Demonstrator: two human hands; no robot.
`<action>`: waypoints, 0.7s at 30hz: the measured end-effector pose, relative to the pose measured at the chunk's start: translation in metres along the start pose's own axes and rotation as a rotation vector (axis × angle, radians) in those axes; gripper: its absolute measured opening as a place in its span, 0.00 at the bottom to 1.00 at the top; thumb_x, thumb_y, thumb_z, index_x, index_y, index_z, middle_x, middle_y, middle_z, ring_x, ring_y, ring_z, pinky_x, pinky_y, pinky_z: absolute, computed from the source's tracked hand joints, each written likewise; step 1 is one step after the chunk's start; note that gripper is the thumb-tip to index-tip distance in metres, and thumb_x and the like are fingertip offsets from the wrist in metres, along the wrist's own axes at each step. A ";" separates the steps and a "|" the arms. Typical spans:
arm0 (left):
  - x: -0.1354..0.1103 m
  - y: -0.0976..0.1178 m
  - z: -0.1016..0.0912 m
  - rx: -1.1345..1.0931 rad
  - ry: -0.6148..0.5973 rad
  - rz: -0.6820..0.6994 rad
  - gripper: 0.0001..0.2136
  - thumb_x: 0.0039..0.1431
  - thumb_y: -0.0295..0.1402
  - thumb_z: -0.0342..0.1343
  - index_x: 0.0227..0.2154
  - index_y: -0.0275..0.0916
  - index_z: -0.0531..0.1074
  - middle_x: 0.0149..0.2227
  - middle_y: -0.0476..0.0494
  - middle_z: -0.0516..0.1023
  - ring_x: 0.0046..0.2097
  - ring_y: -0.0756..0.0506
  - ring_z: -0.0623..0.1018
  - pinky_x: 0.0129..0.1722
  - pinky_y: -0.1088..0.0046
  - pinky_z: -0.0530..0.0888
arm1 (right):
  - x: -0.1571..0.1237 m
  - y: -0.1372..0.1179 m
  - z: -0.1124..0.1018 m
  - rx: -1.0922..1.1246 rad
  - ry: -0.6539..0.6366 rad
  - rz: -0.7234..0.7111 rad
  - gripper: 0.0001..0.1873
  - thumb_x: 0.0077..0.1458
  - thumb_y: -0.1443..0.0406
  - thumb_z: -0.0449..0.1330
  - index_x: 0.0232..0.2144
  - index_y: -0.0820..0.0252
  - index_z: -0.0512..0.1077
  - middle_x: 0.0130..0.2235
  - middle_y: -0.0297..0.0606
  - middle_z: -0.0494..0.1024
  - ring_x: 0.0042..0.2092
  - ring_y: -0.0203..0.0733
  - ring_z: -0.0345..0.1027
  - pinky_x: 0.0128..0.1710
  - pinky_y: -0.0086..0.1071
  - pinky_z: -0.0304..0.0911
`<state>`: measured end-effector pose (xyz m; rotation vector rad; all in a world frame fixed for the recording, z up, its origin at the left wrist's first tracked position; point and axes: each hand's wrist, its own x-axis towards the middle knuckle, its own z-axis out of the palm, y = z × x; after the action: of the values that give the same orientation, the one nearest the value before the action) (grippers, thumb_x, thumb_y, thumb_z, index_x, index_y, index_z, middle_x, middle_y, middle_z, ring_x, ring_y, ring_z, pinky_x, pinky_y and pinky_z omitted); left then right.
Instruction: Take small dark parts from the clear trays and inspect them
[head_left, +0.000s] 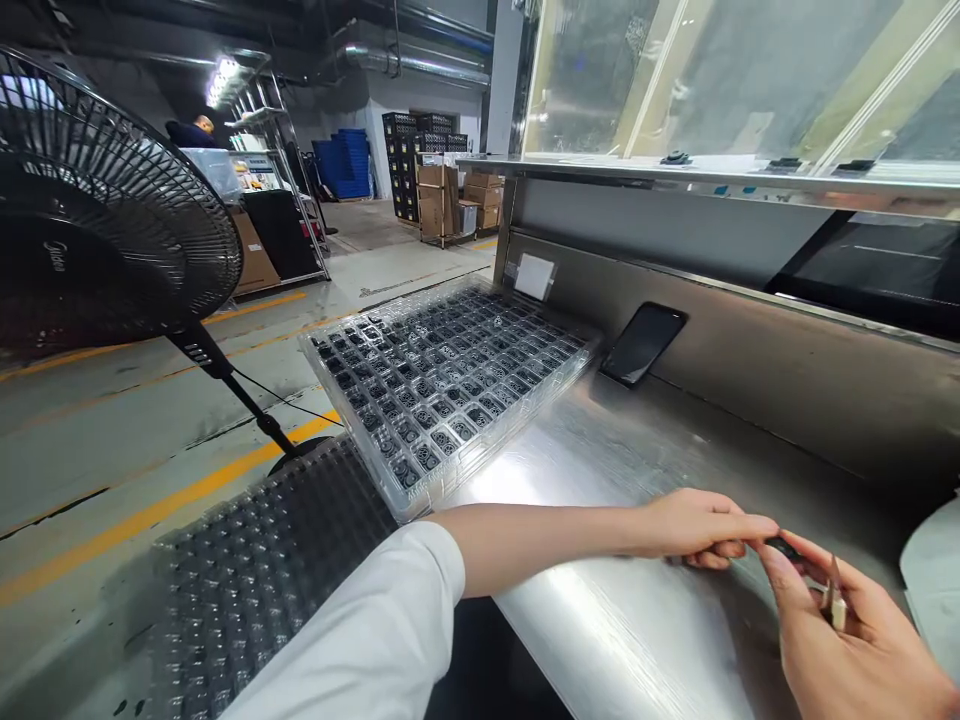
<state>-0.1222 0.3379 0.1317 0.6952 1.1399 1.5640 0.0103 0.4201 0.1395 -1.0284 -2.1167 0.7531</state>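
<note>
A small dark part [782, 547] sits pinched between the fingertips of both hands, just above the steel desk [600, 620] near its front right area. It is tiny, black and mostly hidden by the fingers, so its shape cannot be told.

The left hand [694, 525] reaches across from the left, forearm stretched low over the desk, white sleeve [375, 640] pushed up short of the elbow. Its fingers are pressed together and curled, the thumb and forefinger tips closing on the left end of the dark part. The knuckles face up and the lower fingers rest on or just above the metal; which one cannot be told.

The right hand [847, 640] comes in from the lower right corner, palm turned up and inward. Its forefinger and thumb meet the same dark part from the right side. Between its other fingers it also holds a thin pale tool [834, 598], standing roughly upright, with a slim pointed top.

Farther left on the desk lies a clear plastic tray [450, 385], its many small cells filled with dark parts, one corner overhanging the desk edge. A second tray [255, 570] of dark cells sits lower, left of the sleeve. A black phone [643, 343] leans against the steel back wall behind the tray. A black fan [97, 220] stands on the floor at the far left.
</note>
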 end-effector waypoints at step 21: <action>-0.010 0.006 -0.001 0.329 -0.017 -0.004 0.25 0.63 0.58 0.60 0.28 0.39 0.69 0.25 0.53 0.63 0.26 0.52 0.63 0.26 0.74 0.60 | 0.001 -0.004 -0.005 -0.067 0.002 0.038 0.23 0.41 0.40 0.57 0.29 0.46 0.73 0.28 0.40 0.76 0.31 0.55 0.70 0.32 0.46 0.63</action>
<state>-0.1223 0.3283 0.1375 0.9197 1.4016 1.3772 0.0115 0.4199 0.1459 -1.1080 -2.1392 0.7032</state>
